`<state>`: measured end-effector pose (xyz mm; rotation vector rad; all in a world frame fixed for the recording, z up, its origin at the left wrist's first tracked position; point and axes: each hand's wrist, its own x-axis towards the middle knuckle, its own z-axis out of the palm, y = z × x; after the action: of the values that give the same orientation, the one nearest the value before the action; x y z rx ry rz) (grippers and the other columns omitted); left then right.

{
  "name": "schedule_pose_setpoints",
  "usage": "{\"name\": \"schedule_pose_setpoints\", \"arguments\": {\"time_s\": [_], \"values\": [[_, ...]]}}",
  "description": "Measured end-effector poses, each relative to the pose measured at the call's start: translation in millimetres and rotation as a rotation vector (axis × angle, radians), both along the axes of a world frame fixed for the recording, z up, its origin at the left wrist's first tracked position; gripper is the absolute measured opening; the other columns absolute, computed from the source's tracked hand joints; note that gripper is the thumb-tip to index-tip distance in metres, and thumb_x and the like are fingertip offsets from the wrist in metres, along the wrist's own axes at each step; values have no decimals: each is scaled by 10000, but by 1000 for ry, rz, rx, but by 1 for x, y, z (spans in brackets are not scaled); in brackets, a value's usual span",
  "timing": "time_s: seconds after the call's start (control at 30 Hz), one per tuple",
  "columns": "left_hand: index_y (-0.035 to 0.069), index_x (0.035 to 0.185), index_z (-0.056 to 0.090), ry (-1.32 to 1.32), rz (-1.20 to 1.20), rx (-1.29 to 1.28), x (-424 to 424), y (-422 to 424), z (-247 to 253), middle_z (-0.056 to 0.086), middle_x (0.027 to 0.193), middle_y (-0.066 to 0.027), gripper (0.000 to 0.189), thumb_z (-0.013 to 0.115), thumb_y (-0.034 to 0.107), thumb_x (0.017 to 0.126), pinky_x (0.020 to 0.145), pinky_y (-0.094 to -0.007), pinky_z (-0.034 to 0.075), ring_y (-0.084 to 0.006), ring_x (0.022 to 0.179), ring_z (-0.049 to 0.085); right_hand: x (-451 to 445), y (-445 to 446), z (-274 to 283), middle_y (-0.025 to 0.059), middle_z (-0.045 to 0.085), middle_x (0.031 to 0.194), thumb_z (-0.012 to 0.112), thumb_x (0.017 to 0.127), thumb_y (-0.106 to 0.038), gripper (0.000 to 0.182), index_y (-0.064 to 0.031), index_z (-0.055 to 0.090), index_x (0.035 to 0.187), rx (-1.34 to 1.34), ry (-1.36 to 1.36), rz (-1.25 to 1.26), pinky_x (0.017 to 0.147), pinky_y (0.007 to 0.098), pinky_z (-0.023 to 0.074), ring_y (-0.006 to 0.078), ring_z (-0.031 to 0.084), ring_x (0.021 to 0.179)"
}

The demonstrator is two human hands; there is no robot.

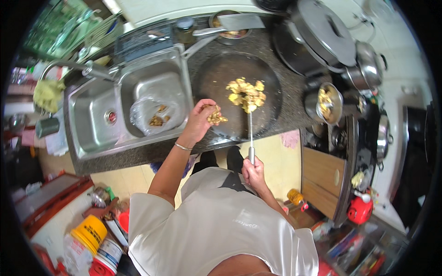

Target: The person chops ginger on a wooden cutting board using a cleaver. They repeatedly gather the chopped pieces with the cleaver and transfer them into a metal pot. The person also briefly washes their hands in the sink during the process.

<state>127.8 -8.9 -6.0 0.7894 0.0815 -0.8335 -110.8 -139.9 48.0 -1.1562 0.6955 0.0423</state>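
Observation:
My left hand (198, 120) holds a knobbly piece of what looks like ginger root (215, 117) over the left edge of a round, dark chopping board (215, 74). In my right hand (254, 171) is the handle of a kitchen knife (251, 134), its blade seen nearly edge-on and pointing away from me. The blade's far end meets a heap of yellow, chopped ginger chunks (246, 93) on the board. Left of the board, a clear plastic bag (140, 112) lies in the sink basin with a few brown root pieces (156, 120) on it.
The steel double sink (95, 138) adjoins the board. Behind it, a cleaver (243, 22) rests across a metal bowl (229, 39). A large lidded pot (290, 48) stands at the back right, near a steel container (333, 103) with yellow pieces inside. The dark counter edge (117, 159) runs before me.

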Motion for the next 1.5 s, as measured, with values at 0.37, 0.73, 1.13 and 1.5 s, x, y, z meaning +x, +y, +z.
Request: {"name": "schedule_pose_setpoints", "arguments": {"time_s": [0.37,0.73,1.13,1.5], "values": [[67,1075,571,-356,-120,315,-35,-66,-11,580,900,-16,121,556,112,964,584,-236,551,-61,722,576,-40,-12,-8,-11,427,494,513,992,-229,214,-79,472,845,-44,6,-144,315,228,265,74,352,332],[121,1033,570,248,109,23,-49,-15,0,620,857,-46,134,569,229,953,514,-254,458,-150,729,600,-64,-49,-36,90,485,521,578,960,-293,308,-49,496,792,-585,-29,177,455,361,381,215,498,458],[151,1136,672,-1443,-254,1017,-65,-64,16,566,892,-116,319,639,183,820,699,-407,532,-310,790,632,-86,-35,-62,24,435,542,612,944,-261,340,-41,486,718,-618,12,44,450,320,355,106,430,483],[70,1116,646,-1377,-285,958,-56,-38,16,601,962,-187,317,642,168,815,745,-444,524,-332,889,648,-80,32,-59,20,449,539,620,945,-251,319,-33,503,744,-656,35,-63,445,310,359,108,440,473]]}}
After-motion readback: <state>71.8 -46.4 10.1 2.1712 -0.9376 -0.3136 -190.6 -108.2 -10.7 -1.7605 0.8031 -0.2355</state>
